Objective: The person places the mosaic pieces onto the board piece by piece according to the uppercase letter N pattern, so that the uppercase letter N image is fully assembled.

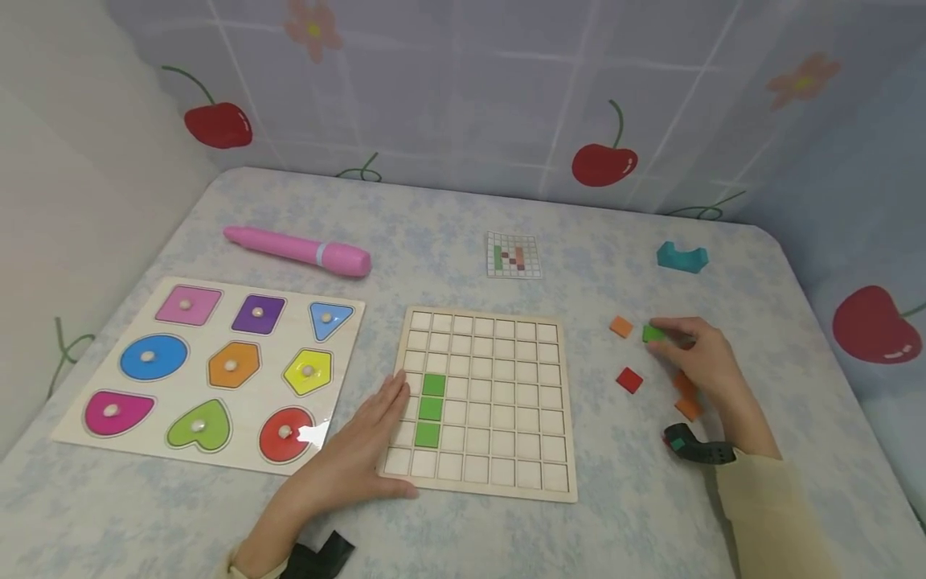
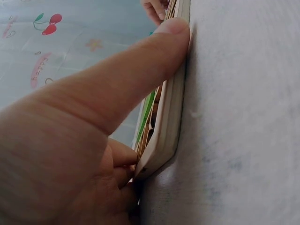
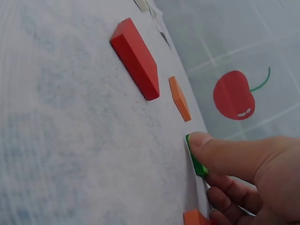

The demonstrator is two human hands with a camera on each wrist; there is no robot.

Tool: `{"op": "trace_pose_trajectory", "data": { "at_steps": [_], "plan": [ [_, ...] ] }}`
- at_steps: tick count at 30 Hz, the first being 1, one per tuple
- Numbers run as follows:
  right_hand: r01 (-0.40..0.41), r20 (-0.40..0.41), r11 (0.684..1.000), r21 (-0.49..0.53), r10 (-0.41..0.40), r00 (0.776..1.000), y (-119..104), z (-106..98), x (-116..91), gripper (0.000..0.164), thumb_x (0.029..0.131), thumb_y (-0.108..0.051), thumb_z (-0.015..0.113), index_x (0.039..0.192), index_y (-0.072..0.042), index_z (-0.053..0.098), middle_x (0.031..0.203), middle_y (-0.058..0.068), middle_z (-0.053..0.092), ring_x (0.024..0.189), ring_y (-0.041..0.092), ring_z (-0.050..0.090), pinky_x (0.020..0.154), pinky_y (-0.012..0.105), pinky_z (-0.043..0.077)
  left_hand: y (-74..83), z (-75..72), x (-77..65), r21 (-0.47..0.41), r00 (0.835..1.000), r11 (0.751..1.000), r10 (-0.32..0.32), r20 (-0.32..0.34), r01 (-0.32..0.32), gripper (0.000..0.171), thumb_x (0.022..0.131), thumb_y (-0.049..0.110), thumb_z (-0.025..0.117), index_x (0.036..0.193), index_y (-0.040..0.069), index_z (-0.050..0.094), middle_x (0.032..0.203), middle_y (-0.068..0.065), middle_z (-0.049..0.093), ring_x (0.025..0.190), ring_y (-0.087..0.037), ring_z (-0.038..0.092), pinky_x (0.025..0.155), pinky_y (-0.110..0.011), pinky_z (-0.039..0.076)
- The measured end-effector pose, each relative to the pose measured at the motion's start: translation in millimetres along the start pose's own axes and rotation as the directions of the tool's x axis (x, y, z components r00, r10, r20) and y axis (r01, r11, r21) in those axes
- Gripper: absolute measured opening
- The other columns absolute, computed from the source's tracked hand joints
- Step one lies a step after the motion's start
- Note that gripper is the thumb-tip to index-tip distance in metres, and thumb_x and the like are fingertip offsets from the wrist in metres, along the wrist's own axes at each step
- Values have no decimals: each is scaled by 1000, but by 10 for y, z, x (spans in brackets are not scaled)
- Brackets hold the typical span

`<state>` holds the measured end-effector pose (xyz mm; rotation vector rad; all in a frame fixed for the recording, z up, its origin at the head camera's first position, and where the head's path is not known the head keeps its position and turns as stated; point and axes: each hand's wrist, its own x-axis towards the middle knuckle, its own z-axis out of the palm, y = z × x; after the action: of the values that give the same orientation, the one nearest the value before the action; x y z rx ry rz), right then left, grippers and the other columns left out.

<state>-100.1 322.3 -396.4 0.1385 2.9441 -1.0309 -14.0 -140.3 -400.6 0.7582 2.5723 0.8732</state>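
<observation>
A wooden grid board [image 1: 570, 402] lies on the table with three green tiles [image 1: 430, 408] in a column near its left side. My left hand [image 1: 347, 462] rests against the board's near left corner, fingers straight along the left edge and thumb at the near edge. To the right of the board, my right hand [image 1: 698, 358] pinches a green tile [image 3: 197, 161] between thumb and fingertips. Beside that hand lie an orange tile [image 1: 620, 326] and a red tile [image 1: 629, 379]. More orange tiles [image 1: 687, 398] lie partly hidden under the hand.
A knob puzzle board [image 1: 246, 394] with coloured shapes covers the table's left part. Behind it lies a pink pen-shaped object [image 1: 297, 249]. A small printed pattern card [image 1: 514, 261] lies beyond the grid board, and a teal block [image 1: 682, 257] stands at the back right.
</observation>
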Motion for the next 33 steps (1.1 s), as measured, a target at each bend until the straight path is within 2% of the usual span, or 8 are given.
{"op": "trace_pose_trajectory", "data": {
  "at_steps": [8, 14, 19, 21, 24, 28, 30, 33],
  "plan": [
    [29, -46, 999, -44, -31, 998, -15, 41, -12, 37, 89, -14, 65, 120, 4, 59, 113, 23, 51, 98, 40, 49, 80, 54, 42, 2, 5, 5, 13, 1000, 1000, -3, -2, 3, 121, 64, 48, 82, 148, 0, 9, 155, -5, -2, 140, -18, -3, 110, -41, 12],
    [14, -65, 999, -40, -17, 998, 3, 68, -12, 36, 89, -17, 65, 119, 3, 60, 112, 22, 51, 97, 38, 50, 78, 50, 43, 3, 3, 5, 8, 1000, 1000, -12, -4, 12, 121, 64, 47, 82, 149, 1, 9, 155, -5, -2, 140, -17, -3, 110, -42, 12],
    [-21, -68, 1000, 11, 22, 997, 1, 29, -19, 42, 90, -27, 64, 121, 1, 59, 114, 20, 51, 98, 35, 50, 75, 42, 44, -4, 10, 13, 4, 1000, 1000, -5, -1, 5, 121, 64, 47, 82, 149, 1, 10, 155, -5, -2, 140, -17, -3, 110, -42, 12],
    [-38, -86, 999, 38, 41, 995, -13, 6, -6, 45, 89, -33, 63, 121, -2, 60, 114, 16, 51, 96, 31, 49, 70, 35, 44, -4, 12, 18, 5, 1000, 1000, 2, -1, -2, 120, 65, 48, 82, 149, 0, 10, 155, -5, -2, 140, -17, -3, 110, -42, 12],
    [-15, -132, 997, 81, 26, 991, -50, -7, 35, 47, 87, -43, 63, 121, -11, 63, 112, 6, 52, 92, 22, 48, 60, 23, 44, -3, 12, 17, 3, 1000, 1000, 6, -2, -6, 120, 65, 47, 82, 148, 0, 10, 155, -6, -2, 140, -18, -3, 110, -42, 12],
    [65, -163, 976, 210, -31, 986, -386, 1, 31, 44, 86, -41, 64, 120, -13, 64, 108, 0, 54, 90, 13, 46, 61, 17, 42, -3, 11, 8, 4, 1000, 1000, 5, -2, -5, 120, 65, 47, 82, 148, -1, 10, 155, -7, -1, 140, -19, -3, 110, -43, 12],
    [109, -170, 946, 305, -59, 984, -649, 45, 10, 39, 87, -31, 67, 118, -9, 65, 106, 4, 55, 89, 14, 47, 62, 19, 42, -4, 9, 6, 9, 1000, 1000, 5, -3, -5, 120, 65, 47, 82, 148, -1, 10, 155, -7, -1, 140, -18, -3, 109, -43, 12],
    [195, -169, 922, 335, -145, 975, -1041, 174, -31, 34, 87, -19, 68, 116, -2, 64, 105, 9, 56, 89, 15, 49, 67, 21, 42, -4, 5, 5, 11, 1000, 1000, 7, -4, -7, 120, 65, 47, 82, 148, 0, 10, 155, -6, -2, 140, -18, -3, 110, -42, 12]
  ]
}}
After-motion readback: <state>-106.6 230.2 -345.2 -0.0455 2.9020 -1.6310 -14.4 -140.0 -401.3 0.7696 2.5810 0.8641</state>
